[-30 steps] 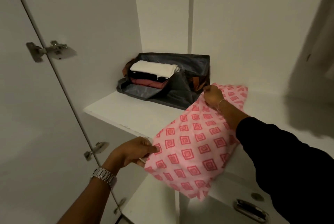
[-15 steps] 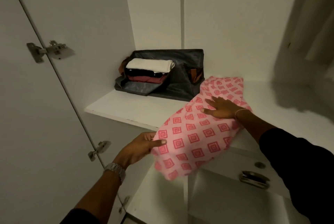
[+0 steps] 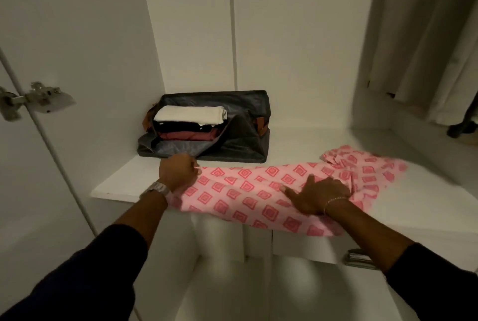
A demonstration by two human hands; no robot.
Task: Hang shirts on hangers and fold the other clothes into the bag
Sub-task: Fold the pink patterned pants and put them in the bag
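Folding step: left hand (image 3: 178, 172) pinches pink square-patterned cloth garment (image 3: 258, 196) on white shelf (image 3: 124, 181); right hand (image 3: 316, 196) presses flat, fingers spread. Next likely: fold over, into dark grey fabric bag (image 3: 240, 139).

Both dark-sleeved arms reach forward. The left hand (image 3: 177, 171) is curled, fingers pinching; the right hand (image 3: 316, 195) lies flat, palm down, fingers (image 3: 291, 191) spread straight.

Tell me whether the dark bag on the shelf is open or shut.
Open. The bag gapes at the top, showing a stack of folded clothes inside: white on top, then black, then dark red.
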